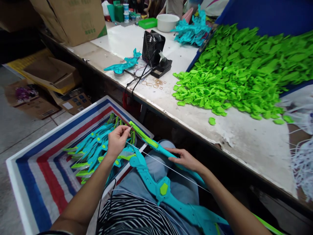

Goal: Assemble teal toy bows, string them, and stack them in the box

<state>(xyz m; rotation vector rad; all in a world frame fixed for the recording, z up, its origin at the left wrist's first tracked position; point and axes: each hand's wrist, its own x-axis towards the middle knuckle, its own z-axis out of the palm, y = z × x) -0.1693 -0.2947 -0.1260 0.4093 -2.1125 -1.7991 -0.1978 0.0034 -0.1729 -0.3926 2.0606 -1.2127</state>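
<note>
My left hand (118, 138) pinches something thin and pale, apparently the end of a white string, at the lime green tip (140, 132) of a turquoise toy bow limb. The fingers of my right hand (187, 160) lie over the turquoise part of this limb (164, 151) and hold it; the thumb is hidden. Across the lap, below both hands, lies a turquoise bow body (149, 178) with a green pentagon (163, 188) at its middle. A white string (166, 165) runs slanting between the limb and this body.
At left, a striped-lined bin (46, 163) holds several turquoise and green toy bows (95, 147). On the table (195, 122) are a heap of green parts (234, 71), a black fan (152, 47), a soldering iron stand (161, 68), rubber bands (156, 84) and a cardboard box (75, 21).
</note>
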